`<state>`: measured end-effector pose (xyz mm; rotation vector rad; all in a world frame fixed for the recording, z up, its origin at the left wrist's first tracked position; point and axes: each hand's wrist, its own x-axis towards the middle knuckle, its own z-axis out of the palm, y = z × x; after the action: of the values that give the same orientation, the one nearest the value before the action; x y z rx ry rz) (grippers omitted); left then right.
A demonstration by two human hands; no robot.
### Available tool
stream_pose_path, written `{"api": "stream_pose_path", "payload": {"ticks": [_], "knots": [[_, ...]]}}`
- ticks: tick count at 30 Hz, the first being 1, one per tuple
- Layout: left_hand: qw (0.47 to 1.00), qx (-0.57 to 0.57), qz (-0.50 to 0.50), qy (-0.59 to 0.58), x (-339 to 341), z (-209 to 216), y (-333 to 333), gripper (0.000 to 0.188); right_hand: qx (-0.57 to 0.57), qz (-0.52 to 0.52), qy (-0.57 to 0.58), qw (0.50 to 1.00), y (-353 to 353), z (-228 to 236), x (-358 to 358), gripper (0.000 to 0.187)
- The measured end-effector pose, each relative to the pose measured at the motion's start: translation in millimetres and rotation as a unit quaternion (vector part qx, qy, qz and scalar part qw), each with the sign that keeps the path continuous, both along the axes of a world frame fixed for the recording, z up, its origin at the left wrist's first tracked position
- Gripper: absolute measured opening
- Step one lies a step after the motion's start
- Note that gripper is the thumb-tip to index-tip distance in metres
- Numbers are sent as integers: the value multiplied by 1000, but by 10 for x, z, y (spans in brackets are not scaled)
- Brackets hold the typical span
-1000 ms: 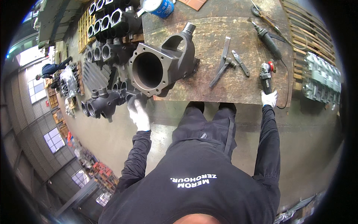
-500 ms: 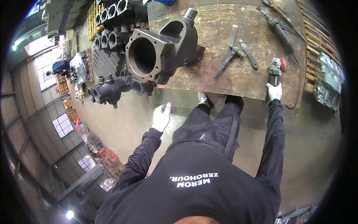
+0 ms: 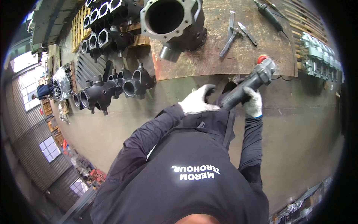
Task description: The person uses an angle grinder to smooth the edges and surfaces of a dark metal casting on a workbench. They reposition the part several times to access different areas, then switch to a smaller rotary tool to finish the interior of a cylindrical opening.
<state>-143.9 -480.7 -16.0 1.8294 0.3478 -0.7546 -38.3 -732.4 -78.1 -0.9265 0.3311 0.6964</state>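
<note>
Across the upper middle of the frame spreads a worn wooden table (image 3: 212,66), with a big dark metal part (image 3: 192,35) on its left side, a wide round hole at one end. At the table's lower edge, right of the frame's centre, a grinder (image 3: 245,84) is held in the air, slanting from its head (image 3: 265,70) at upper right to its tail (image 3: 226,103) at lower left. The right hand (image 3: 254,103), white-gloved, is wrapped closed about its body; the left hand (image 3: 199,101), gloved too, is half open with curled fingers, close by the tail, though whether it touches cannot be told. Good handling probably means a firm right grip behind the head, the left palm steadying the tail, and the working end turned away from both hands. The grinder looks long and dark, with a slightly blurred greyish head and a small, bright red disc (image 3: 262,58).
</note>
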Motion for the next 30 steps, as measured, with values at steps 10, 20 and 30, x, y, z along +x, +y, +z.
{"api": "stream_pose_path", "payload": {"ticks": [10, 20, 30], "knots": [[987, -53, 141, -61, -682, 288, -341, 83, -320, -41, -190, 927, 1042, 926, -918, 106], [943, -162, 254, -143, -104, 600, -437, 90, -516, 43, -366, 773, 1489, 1587, -164, 98], [825, -350, 372, -242, 613, 393, -391, 54, -490, 142, -451, 732, 2286, 1965, 361, 92]]}}
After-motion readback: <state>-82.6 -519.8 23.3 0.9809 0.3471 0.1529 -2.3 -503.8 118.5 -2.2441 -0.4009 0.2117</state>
